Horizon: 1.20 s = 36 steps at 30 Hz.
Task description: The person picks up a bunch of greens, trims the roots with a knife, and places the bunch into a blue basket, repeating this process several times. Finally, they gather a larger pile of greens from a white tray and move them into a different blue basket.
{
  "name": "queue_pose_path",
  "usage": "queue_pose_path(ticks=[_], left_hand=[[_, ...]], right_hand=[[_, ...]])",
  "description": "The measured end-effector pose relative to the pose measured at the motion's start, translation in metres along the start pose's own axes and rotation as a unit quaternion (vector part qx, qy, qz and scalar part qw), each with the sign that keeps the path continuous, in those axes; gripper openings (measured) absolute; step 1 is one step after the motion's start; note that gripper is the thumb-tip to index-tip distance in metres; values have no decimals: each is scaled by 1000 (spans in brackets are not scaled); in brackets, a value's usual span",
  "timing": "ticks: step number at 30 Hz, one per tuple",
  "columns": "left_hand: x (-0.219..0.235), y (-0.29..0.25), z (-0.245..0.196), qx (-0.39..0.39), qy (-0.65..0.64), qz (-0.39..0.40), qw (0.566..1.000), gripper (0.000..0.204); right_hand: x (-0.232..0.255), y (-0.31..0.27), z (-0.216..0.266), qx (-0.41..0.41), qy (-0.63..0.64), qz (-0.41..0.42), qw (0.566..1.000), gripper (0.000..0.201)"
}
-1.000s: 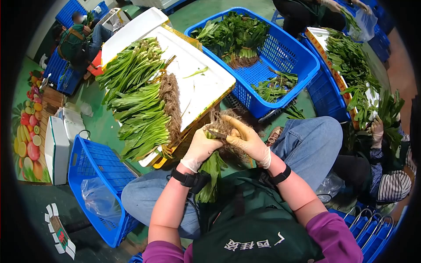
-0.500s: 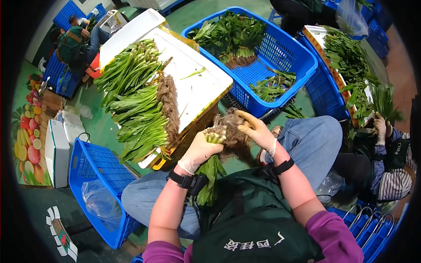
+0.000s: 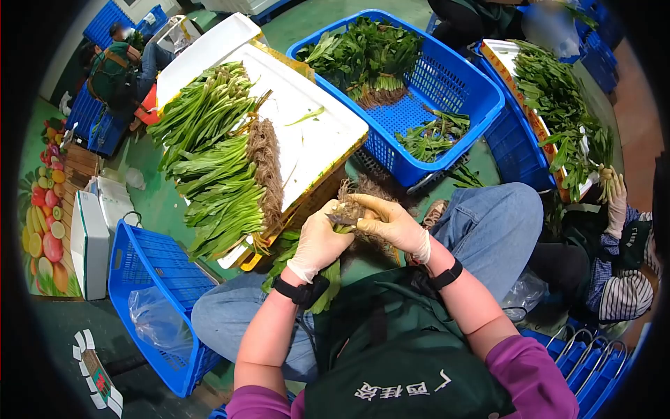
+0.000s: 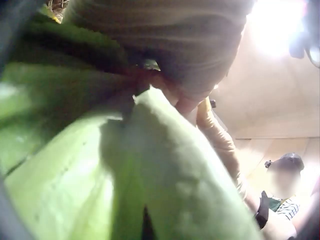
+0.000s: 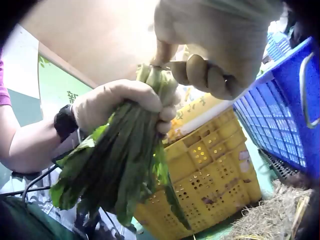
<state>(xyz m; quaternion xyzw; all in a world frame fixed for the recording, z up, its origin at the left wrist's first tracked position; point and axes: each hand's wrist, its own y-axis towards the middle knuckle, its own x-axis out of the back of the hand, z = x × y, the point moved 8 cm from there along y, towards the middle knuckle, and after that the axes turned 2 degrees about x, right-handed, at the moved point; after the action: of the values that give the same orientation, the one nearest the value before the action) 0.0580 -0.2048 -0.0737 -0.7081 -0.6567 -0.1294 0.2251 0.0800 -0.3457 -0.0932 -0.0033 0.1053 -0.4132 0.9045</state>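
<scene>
Left hand: the gloved left hand (image 3: 317,242) is wrapped round a bunch (image 5: 125,165) of leafy greens just below the root end, leaves hanging down toward the lap.
Right hand: the gloved right hand (image 3: 391,225) is curled at the bunch's top; the right wrist view suggests a thin blade or stalk pinched between thumb and fingers (image 5: 210,75), but I cannot tell which.
Bunch: held in the air between the knees, in front of the yellow crate (image 5: 215,175), root tuft (image 3: 349,202) pointing away from the body.
Step in hand: it looks like the roots are being trimmed or cleaned.
Doing it well: keep the left grip tight and close to the stalk bases so they stay level; work the right hand away from the left fingers; let the roots fall clear of the finished greens.
Finished greens: rows (image 3: 223,160) lie on the white tray (image 3: 314,140), roots aligned.
Stock: loose greens in the blue basket (image 3: 481,105) just beyond.
</scene>
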Motion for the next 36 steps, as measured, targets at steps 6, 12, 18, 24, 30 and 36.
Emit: queue_pose_path(ticks=[6, 12, 18, 24, 30, 36], left_hand=[[-7, 3, 7, 44, -51, 27, 997, 34], [1, 3, 1, 37, -176, 39, 983, 34], [1, 0, -15, -45, -17, -9, 999, 31], [-3, -1, -4, -17, -89, 1, 996, 31], [-14, 2, 9, 33, -179, 47, 982, 34], [-19, 2, 14, 72, -235, 66, 967, 36]], right_hand=[[9, 0, 4, 51, -11, -8, 999, 45], [55, 10, -27, 46, -68, -77, 994, 59], [0, 1, 6, 21, 5, -13, 1000, 60], [2, 1, 2, 29, 1, -32, 999, 51], [8, -1, 8, 67, -53, -19, 996, 45], [22, 2, -5, 77, -97, -31, 992, 43]])
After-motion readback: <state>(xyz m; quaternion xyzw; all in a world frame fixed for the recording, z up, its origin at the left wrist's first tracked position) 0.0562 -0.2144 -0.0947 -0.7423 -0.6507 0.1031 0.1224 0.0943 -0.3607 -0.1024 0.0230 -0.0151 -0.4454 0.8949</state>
